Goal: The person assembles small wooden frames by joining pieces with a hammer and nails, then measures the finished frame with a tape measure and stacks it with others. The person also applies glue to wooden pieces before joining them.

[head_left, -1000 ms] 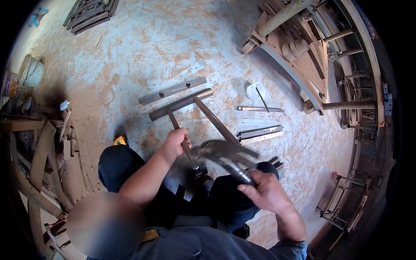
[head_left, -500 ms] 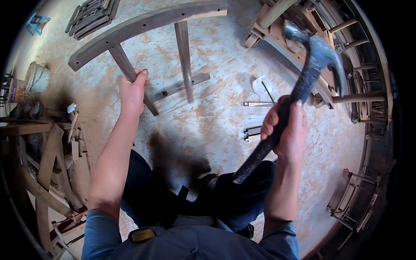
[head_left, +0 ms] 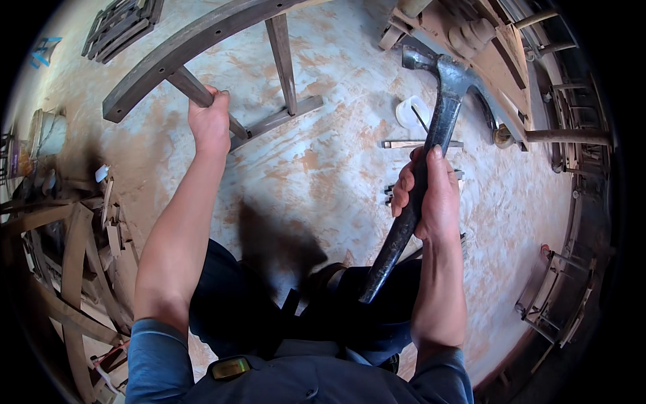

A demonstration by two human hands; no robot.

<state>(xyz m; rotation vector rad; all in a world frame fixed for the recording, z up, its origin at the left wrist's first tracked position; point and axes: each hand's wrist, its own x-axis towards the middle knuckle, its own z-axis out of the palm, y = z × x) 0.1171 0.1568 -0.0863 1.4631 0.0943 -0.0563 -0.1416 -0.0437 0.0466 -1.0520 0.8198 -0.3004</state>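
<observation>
My left hand (head_left: 210,124) is closed around one of two straight wooden bars of a dark wooden frame (head_left: 202,42). The frame's long top piece is curved and has several small holes along it. Below, the two bars come down to a shorter wooden rail (head_left: 282,116) on the floor; whether they sit in it I cannot tell. In my right hand (head_left: 437,192) is a claw hammer (head_left: 452,77), gripped around its dark, worn handle. The head points up and away from me, to the right of the frame and apart from it.
A white cup (head_left: 412,112) with a thin dark stick in it stands on the floor beyond the hammer, near some wooden strips (head_left: 404,144). A wooden workbench (head_left: 498,87) is at the far right. Timber offcuts (head_left: 74,269) pile up on the left, and slatted frames (head_left: 124,30) lie far left.
The hammer has swung left and its head is lower. My left hand has lowered the frame, bringing its bars down to the rail on the floor.
</observation>
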